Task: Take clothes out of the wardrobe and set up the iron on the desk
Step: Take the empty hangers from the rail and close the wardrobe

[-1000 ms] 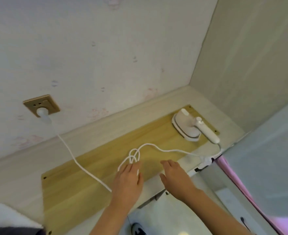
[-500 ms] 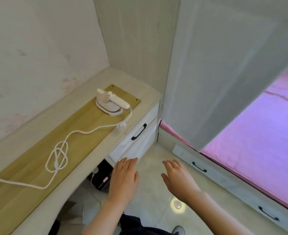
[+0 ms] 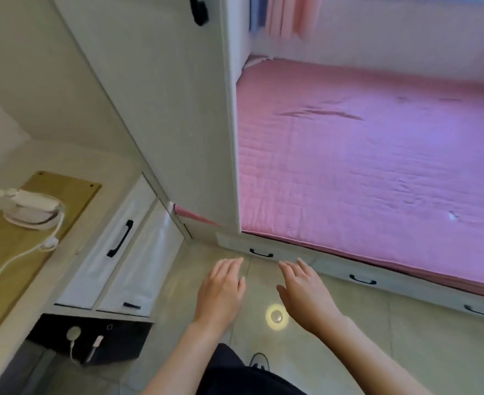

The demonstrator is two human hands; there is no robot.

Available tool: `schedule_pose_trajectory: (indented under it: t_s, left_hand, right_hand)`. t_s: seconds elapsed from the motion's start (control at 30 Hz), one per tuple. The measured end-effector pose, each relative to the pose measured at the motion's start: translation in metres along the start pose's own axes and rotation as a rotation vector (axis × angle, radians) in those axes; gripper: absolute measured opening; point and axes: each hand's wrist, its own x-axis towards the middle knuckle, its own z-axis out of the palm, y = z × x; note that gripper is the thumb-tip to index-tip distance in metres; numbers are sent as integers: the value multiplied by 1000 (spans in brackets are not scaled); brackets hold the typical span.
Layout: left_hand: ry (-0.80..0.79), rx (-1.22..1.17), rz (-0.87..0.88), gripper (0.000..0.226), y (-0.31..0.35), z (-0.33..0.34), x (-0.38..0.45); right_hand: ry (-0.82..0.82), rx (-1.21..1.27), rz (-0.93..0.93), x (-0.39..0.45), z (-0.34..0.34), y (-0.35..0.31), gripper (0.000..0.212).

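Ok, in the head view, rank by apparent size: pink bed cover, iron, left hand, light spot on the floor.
1. pink bed cover
2. iron and left hand: alike, and the hand is nearer, so unranked
3. light spot

Over at the left, a small white iron (image 3: 31, 209) sits flat on its soleplate on a tan wooden board (image 3: 10, 252) laid along the pale surface (image 3: 72, 166). Its thick handle lies roughly level across the top of the body. A white cord (image 3: 21, 259) leaves the handle's right end, drops down past the iron's side, passes through a small inline lump, then trails across the board toward the left edge of view. Just beside the surface stands the tall white wardrobe (image 3: 161, 109), its door closed, a black handle (image 3: 199, 10) high up on it.
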Motion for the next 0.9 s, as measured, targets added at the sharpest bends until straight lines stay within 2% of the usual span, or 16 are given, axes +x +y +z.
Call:
schedule_pose_trajectory:
  t_s: [0.27,0.47,0.67,0.9]
  left_hand:
    - [-40,38,111,39,50,26,51]
    - [-33,85,157,37,75,41,103]
    - [23,102,122,32,94,38,182]
    - [31,112,-69,37,115,22,275]
  right_hand:
    - [30,47,128,1,-11,60,55]
    - [77,38,150,30,-28,99,52]
    - [102,-30,27,112,-71,134,39]
    - [102,-160,-168,224,-139,151,34]
